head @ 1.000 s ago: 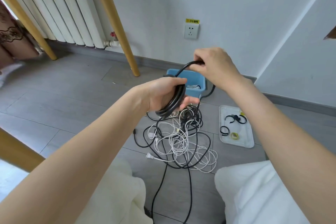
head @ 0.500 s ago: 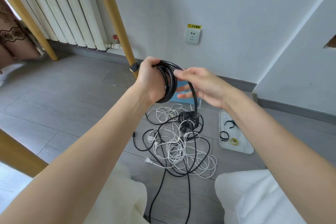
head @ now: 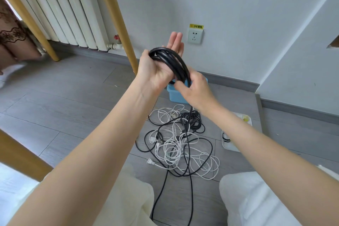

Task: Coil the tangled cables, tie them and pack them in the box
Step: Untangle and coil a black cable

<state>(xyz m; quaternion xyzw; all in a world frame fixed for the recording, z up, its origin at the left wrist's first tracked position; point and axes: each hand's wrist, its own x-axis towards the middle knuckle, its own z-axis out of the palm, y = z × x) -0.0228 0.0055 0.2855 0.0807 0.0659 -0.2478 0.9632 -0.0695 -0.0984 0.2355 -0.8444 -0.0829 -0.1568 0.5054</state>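
A grey floor (head: 55,108) met a white wall (head: 238,14), with a radiator (head: 60,11) and wooden legs (head: 117,22) at the upper left. A tangle (head: 181,143) of black and white cables lay on the floor between the person's knees and a blue box (head: 176,95) by the wall. A white tray (head: 229,143) sat just right of the tangle, mostly hidden by the right forearm. The left hand (head: 157,69), palm up with fingers straight, carried a black coil (head: 170,60) looped around it. The right hand (head: 194,90) pinched the coil's lower strand, which trailed down into the tangle. A socket (head: 195,36) sat on the wall above.
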